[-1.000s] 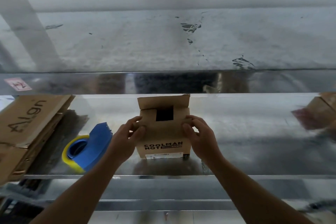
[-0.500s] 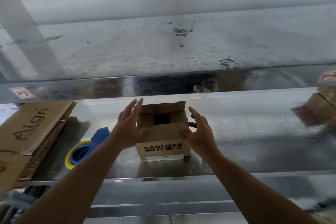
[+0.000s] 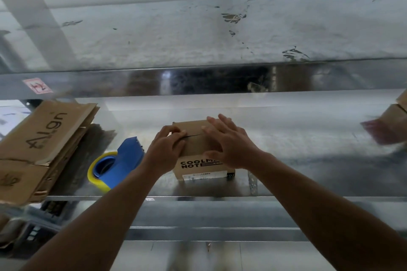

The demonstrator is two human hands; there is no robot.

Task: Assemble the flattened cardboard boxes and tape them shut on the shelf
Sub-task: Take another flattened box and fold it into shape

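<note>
On the shelf (image 3: 308,160), mid-frame, the box (image 3: 196,145) stands with its top flaps folded down, a thin seam between them. The left hand (image 3: 164,154) curls over the box's left top edge, fingertips at the seam; the right hand (image 3: 231,145) lies flat, fingers straight, on the right flap. A tape dispenser (image 3: 123,160) sits just left, with flattened boxes (image 3: 41,138) beyond it.
</note>
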